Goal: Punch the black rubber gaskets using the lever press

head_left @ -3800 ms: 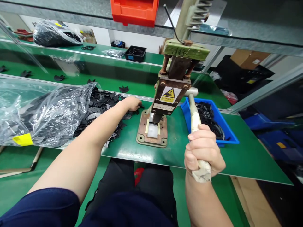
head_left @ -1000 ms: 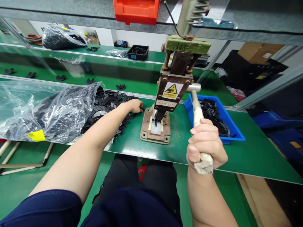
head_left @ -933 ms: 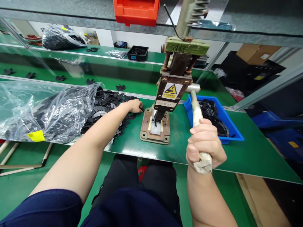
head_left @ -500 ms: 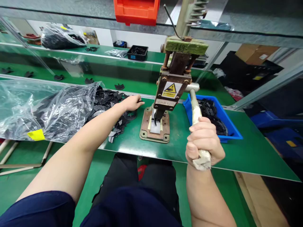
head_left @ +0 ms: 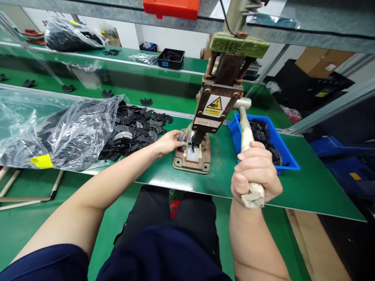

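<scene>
Illumination was bright, even and diffuse, apparently from overhead; no hard shadows were recorded. A soft, short shadow lay beneath the press (head_left: 218, 105) on the green bench top (head_left: 307, 187). Strong specular glare broke across the clear plastic bag (head_left: 55, 128), washing out parts of its contents. A milder sheen ran along the bench top's near edge and the upper shelf rail (head_left: 293, 35). Focus was sharp across the centre. Wide-angle distortion bent straight edges toward the frame borders, and the forearms appeared stretched at the bottom. The far right background was dim and low in detail. No motion blur was noted.
</scene>
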Tool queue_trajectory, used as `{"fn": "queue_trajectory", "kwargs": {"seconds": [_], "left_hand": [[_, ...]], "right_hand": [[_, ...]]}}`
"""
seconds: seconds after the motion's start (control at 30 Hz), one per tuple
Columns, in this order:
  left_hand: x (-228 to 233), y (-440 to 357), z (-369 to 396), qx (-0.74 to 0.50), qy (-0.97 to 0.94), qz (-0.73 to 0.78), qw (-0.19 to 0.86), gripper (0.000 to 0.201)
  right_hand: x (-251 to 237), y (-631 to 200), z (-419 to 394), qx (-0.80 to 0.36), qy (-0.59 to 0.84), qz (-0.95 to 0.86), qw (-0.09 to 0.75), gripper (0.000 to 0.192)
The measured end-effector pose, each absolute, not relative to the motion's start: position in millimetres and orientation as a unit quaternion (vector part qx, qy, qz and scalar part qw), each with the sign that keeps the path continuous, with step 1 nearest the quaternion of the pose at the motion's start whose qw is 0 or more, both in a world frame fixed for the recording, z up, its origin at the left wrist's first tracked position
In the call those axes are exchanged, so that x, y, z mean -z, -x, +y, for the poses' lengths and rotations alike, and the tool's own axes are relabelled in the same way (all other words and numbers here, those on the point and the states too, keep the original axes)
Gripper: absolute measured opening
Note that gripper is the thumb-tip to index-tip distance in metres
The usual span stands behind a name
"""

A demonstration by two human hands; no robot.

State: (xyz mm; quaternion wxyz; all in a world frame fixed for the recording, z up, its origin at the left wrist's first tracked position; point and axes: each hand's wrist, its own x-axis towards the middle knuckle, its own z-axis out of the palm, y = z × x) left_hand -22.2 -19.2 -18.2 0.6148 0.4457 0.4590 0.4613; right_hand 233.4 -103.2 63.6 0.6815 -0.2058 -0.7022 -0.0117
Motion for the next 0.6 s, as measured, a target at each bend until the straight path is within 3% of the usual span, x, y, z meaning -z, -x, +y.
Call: {"fn": "queue_trajectory", "kwargs": {"seconds": [0.23,0.43,0.6], "left_hand": [[17.5,27.1,-16.1,-0.394,-0.488,0.508,0.591,0.04],[14.9,24.9,-26.8,-0.322,-0.618,0.559,0.448,0.029],[16.8,29.5,-28.4,-0.334,-0.582,0.527,0.522,0.033]], "right_hand": [[-62.4,-232.3,-103.1,0.01,0.203,-0.696,0.689,0.031],[-64.7,-231.9,-105.5,0.001,0.208,-0.7,0.684,0.028],[-65.7,-231.0,-105.9,-0.003,0.2,-0.697,0.689,0.03]]}}
